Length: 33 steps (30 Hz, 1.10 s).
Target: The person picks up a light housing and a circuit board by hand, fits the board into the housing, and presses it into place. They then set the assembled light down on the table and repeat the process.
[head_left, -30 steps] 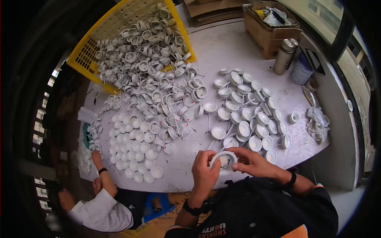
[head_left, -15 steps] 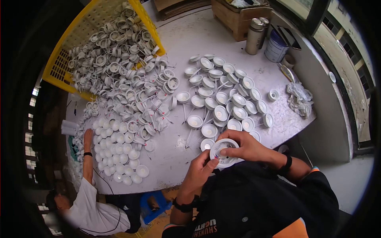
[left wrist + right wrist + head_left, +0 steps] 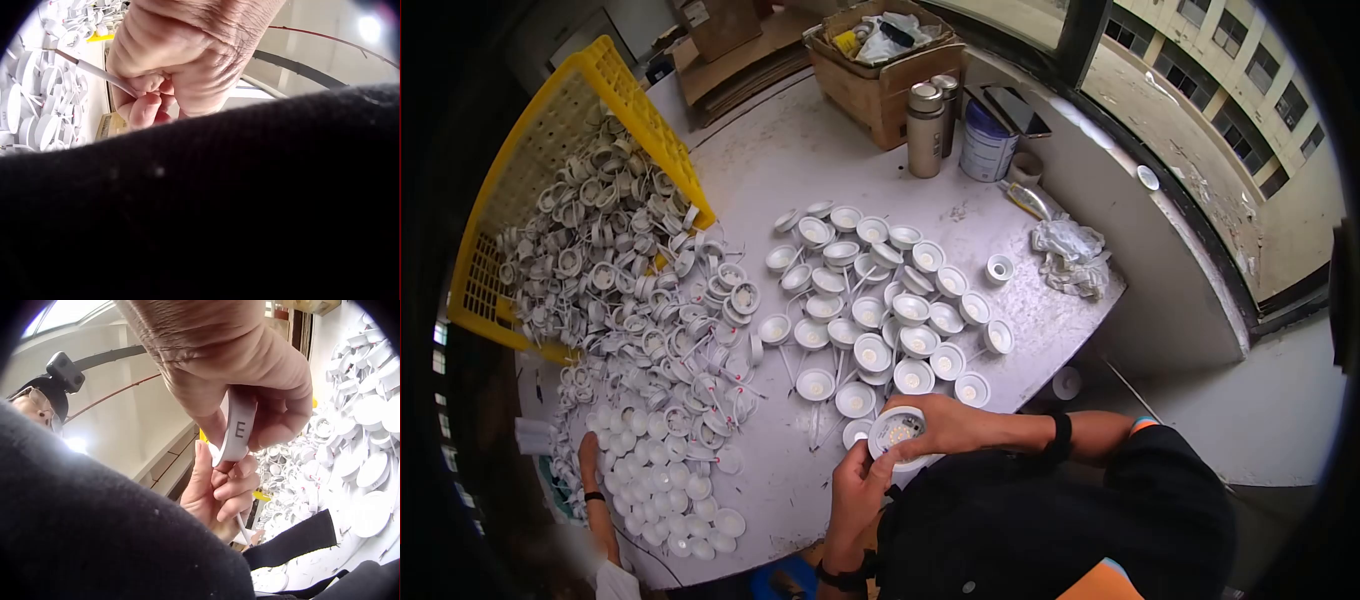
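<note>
a broad pale table (image 3: 750,165) carries a tilted yellow perforated plastic crate (image 3: 645,115), which spills a heap of white ring-shaped plastic housings (image 3: 605,275); nearer the person stands a cluster of white cup-shaped plastic lamps with thin stems (image 3: 872,352).

below that cluster, the right hand (image 3: 945,425) pinches the rim of a round, open-faced white lamp housing (image 3: 878,447), thumb against fingers. the left hand (image 3: 858,497) grips its lower edge, thumb on the rim and fingers curled. the housing is held up at the table's near edge, in front of the body.

it looks light and stiff, probably smooth enough to slip; the outer rim seems the safe hold, since the parts inside may be fragile.

the head view alone shows that inner face, with yellowish dots and dark bits. the left wrist view, largely blocked by dark cloth, hides the housing but shows a thin white cord (image 3: 103,75) poking from the left fingers. only the right wrist view reveals a dark e-like mark (image 3: 240,429) on the rim.
</note>
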Available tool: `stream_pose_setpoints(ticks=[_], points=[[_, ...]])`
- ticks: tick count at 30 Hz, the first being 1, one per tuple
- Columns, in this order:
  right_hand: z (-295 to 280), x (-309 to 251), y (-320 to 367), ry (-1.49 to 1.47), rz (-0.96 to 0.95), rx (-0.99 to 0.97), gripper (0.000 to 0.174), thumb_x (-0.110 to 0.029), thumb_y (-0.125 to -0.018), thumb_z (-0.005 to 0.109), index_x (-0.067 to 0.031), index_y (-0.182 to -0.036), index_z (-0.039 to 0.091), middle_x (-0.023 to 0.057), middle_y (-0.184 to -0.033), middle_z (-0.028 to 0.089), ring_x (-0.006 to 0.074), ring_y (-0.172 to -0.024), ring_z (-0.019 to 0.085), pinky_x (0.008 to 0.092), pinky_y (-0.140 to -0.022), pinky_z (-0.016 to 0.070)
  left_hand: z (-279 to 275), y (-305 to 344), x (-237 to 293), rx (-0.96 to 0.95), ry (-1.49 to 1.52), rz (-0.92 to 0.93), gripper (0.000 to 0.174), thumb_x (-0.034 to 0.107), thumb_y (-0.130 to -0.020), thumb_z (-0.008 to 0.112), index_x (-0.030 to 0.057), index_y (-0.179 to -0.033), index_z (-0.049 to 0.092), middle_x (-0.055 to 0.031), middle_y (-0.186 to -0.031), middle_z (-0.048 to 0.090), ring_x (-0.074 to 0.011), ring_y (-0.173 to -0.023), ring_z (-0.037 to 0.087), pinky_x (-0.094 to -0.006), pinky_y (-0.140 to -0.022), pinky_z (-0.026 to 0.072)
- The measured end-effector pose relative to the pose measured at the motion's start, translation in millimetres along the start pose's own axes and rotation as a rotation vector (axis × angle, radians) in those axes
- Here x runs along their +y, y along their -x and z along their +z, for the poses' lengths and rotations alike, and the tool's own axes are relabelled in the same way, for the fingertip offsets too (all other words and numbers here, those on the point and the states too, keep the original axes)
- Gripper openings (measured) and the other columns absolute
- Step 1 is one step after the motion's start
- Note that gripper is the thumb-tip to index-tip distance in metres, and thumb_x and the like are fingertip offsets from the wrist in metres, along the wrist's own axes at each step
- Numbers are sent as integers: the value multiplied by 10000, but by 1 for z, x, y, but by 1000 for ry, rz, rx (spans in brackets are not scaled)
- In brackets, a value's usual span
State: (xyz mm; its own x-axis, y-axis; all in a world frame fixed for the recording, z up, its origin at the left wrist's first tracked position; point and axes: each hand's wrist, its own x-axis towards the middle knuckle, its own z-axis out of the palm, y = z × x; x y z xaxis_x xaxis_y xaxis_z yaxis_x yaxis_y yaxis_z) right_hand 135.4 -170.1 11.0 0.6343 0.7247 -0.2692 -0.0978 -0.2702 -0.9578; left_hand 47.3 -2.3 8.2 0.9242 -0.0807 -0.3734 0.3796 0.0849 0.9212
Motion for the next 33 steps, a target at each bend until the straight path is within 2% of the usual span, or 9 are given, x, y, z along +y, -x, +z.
stream_pose_setpoints(ticks=[2,3,4,6,8,11,16,23,33], points=[[-9,25,-5,-121,-176,25,402,-254,-778,671,-23,-1082,547,64,-909,609,162,-861,576,284,-737,454,2,-7,-3,41,49,-91,232,165,-862,540,-21,-1001,536,-19,-772,556,-42,-591,442,-188,-517,362],[-25,25,-3,-287,14,24,351,-239,-817,637,-31,-1088,554,26,-872,594,110,-808,571,254,-677,457,0,-10,-9,29,51,-85,232,165,-862,540,-21,-1001,536,-19,-772,556,-42,-591,442,-188,-517,362],[-43,22,-2,-424,63,209,275,-202,-845,602,-30,-1056,570,12,-817,584,64,-755,556,223,-620,448,-2,-12,-16,119,68,-84,229,141,-845,528,-19,-1009,534,-20,-773,558,-46,-578,442,-193,-504,361],[-87,64,-11,-189,-109,661,212,-177,-863,567,-6,-985,593,28,-792,596,91,-726,568,243,-616,467,-2,-15,-17,287,113,-139,244,92,-804,513,-20,-1020,534,-31,-776,562,-49,-557,435,-196,-488,366],[-136,109,-12,216,-55,940,233,-130,-810,596,-18,-1014,596,116,-819,616,191,-728,603,286,-654,476,-6,-17,-23,312,126,-148,200,88,-804,511,-10,-976,534,-32,-762,558,-48,-529,421,-182,-455,342],[-182,156,-9,802,153,962,461,-235,-707,687,-51,-1110,562,160,-1061,541,294,-954,537,377,-808,443,-6,-20,-26,361,124,-164,150,78,-803,508,0,-929,532,-35,-750,554,-47,-495,402,-169,-418,314],[-197,171,-12,993,341,916,605,-298,-659,718,-61,-1177,515,155,-1106,530,312,-1014,520,380,-838,432,-1,-23,-25,388,104,-182,134,79,-805,510,4,-915,528,-37,-752,557,-46,-489,399,-169,-415,312],[-203,177,-14,910,358,883,547,-288,-657,719,-61,-1124,546,125,-1095,543,285,-1015,515,393,-859,415,-1,-26,-25,389,183,-214,143,102,-804,517,1,-905,524,-37,-719,541,-55,-475,401,-180,-401,300],[-194,140,-6,605,38,994,300,-233,-715,688,-24,-923,629,163,-962,583,312,-948,533,379,-814,430,2,-20,-23,270,253,-104,212,171,-845,528,18,-990,545,-13,-755,547,-42,-556,419,-172,-463,318]])
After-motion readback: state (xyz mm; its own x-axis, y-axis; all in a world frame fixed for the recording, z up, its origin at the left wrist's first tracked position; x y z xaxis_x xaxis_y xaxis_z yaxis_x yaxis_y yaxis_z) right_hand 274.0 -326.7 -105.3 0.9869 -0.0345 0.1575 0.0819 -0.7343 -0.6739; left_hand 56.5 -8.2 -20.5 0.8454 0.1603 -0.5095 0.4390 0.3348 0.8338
